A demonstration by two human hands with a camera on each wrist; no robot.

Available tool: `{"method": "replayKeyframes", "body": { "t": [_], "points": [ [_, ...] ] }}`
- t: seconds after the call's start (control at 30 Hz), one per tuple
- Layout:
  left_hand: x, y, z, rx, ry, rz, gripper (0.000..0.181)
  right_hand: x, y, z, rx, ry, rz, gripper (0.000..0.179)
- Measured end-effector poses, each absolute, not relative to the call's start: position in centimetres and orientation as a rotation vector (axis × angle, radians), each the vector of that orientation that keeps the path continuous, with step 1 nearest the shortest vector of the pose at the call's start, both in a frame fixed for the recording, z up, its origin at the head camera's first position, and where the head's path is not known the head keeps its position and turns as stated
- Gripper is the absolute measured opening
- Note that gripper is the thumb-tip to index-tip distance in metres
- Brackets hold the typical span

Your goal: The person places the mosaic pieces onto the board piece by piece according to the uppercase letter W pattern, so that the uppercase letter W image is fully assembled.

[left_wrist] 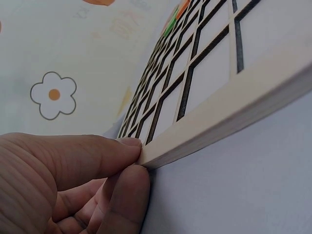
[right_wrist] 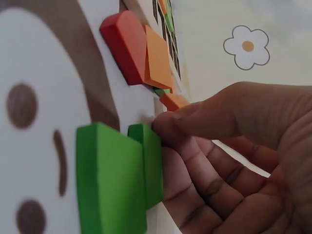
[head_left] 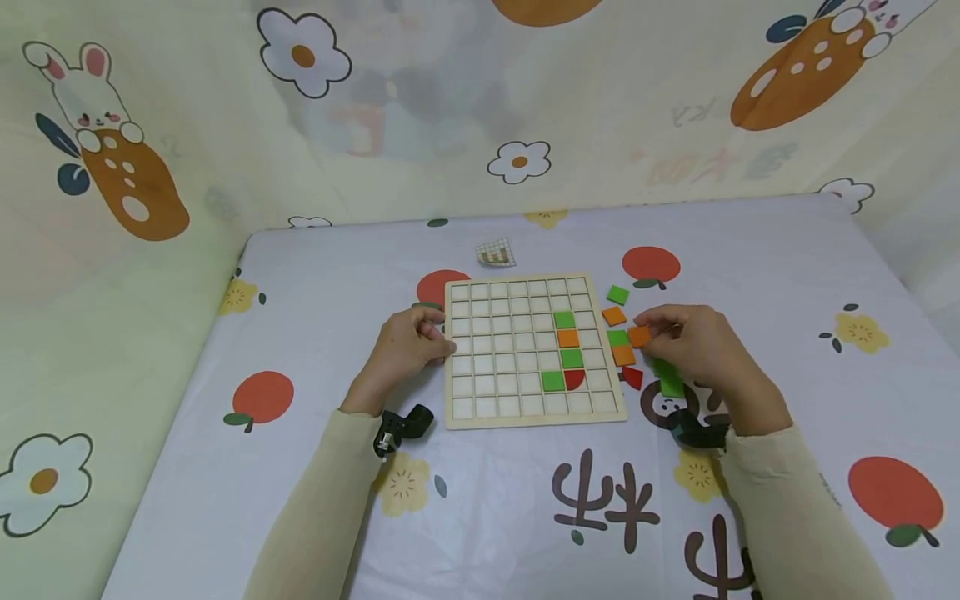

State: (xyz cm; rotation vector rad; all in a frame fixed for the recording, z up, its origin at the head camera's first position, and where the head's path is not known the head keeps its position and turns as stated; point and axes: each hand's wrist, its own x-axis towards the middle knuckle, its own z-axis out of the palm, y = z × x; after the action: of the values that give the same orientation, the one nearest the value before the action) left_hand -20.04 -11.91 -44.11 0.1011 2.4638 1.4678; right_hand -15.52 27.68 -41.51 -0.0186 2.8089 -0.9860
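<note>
The left hand [head_left: 408,342] pinches the left edge of a wooden grid board [head_left: 536,422] between thumb and finger, also seen close up in the left wrist view, where the board's rim [left_wrist: 219,117] meets the fingertips. Green, orange and red tiles sit in cells on the board's right side, among them an orange square [head_left: 568,338] and a red rounded tile [head_left: 574,379]. To the right of the board, the right hand [head_left: 693,342] pinches an orange tile [head_left: 639,336] at its fingertips. Green tiles [right_wrist: 119,180] lie right beside those fingers.
Loose tiles lie along the board's right edge, including a green square [head_left: 618,295], an orange square [head_left: 614,316] and a red tile [head_left: 632,378]. Behind the board is a small gridded paper [head_left: 496,252]. A printed cloth [head_left: 525,508] covers the table.
</note>
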Motion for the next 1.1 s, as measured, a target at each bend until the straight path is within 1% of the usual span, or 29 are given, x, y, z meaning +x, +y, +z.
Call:
{"method": "replayKeyframes", "body": {
  "t": [0.17,0.53,0.8,1.1],
  "points": [
    [-20.1,-11.9,-44.0,0.096,2.474,1.463,0.048,-15.7,27.5,-41.4,-0.008,2.787,-0.978,0.031],
    [-20.1,-11.8,-43.9,0.065,2.459,1.466,0.046,-15.8,27.1,-41.7,-0.024,2.836,-0.898,0.028],
    [-20.0,-11.8,-43.8,0.09,2.461,1.464,0.047,-15.4,26.7,-40.9,-0.023,2.824,-0.987,0.03],
    [-19.9,-11.8,-43.9,0.098,2.469,1.457,0.047,-14.8,24.4,-40.2,-0.163,2.742,-1.123,0.031]
  ]
}}
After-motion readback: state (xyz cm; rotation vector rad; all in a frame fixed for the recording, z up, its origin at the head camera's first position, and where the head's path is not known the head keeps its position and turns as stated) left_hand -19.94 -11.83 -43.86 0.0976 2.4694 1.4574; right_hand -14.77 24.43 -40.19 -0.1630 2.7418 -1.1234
